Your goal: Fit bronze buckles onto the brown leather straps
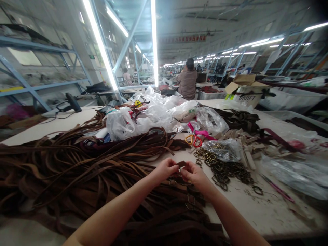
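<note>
My left hand and my right hand meet at the middle of the table, above the right edge of a heap of brown leather straps. Between them is the end of a small brown strap, pinched by the fingers of both hands. Just below my hands, square metal buckles lie among the straps. A pile of bronze-coloured buckles is to the right of my right hand.
Scissors with orange and red handles lie beyond my hands, near plastic bags. Pink-handled tweezers rest at the right. A cardboard box stands behind. A person is farther back.
</note>
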